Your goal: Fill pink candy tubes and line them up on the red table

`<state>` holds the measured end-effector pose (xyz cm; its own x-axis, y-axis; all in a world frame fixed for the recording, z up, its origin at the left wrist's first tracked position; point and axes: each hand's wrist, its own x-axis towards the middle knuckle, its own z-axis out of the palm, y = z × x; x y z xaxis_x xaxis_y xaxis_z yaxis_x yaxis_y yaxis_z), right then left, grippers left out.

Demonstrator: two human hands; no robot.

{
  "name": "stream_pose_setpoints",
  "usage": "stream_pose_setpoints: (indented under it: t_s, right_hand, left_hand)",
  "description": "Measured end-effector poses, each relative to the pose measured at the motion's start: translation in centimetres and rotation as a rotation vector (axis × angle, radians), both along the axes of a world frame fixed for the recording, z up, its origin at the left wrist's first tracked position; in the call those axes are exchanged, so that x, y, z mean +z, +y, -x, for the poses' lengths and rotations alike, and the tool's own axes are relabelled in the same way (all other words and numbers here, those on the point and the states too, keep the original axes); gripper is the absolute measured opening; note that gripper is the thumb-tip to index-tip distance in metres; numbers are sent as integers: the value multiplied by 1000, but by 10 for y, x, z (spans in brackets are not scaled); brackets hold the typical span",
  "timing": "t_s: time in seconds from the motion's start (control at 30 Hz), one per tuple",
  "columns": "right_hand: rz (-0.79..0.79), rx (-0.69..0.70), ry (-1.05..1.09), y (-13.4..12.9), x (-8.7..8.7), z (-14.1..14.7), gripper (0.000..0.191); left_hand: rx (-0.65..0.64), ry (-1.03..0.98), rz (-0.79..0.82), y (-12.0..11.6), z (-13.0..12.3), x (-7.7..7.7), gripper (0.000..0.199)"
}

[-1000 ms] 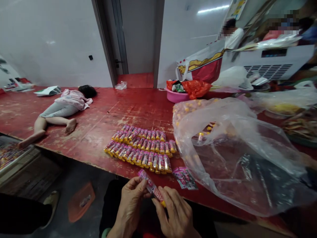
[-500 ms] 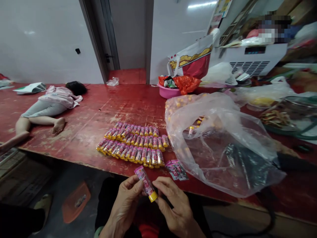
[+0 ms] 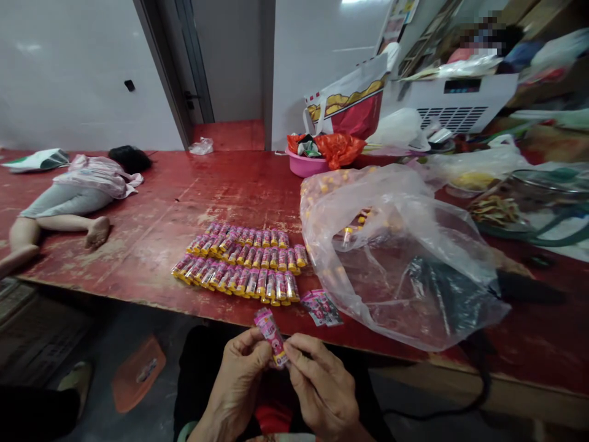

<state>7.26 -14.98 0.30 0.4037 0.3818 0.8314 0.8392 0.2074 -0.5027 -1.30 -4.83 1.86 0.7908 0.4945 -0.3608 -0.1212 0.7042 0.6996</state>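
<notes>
Here, both hands (image 3: 242, 374) pinch the pink-topped tube (image 3: 270, 332) — close together, fingers curled inward.

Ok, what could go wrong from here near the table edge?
The tube, gripped by the left hand with the right hand at its side, is in front of the edge of the red table, so a slip might drop it. The flat printed pieces lie near that edge beside the plastic bag; tugging the bag could sweep them off.

On the table (image 3: 221, 190), tubes (image 3: 239, 264) lie left of the bag (image 3: 391, 276), a basin (image 3: 307, 166) behind the bag
</notes>
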Motion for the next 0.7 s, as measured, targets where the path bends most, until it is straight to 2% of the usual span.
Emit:
stream_pose_setpoints:
  t_s: [0.17,0.37,0.7]
  right_hand:
    - [19,-57,-51,0,-4,-1,30]
    - [41,-204,-279,4,-23,-1,24]
    - [193,-205,-464,-3,-36,-7,33]
  left_hand:
    - [2,11,24,2,-2,-1,29]
    - [29,45,34,7,-2,-5,29]
    - [33,91,17,4,-5,-3,29]
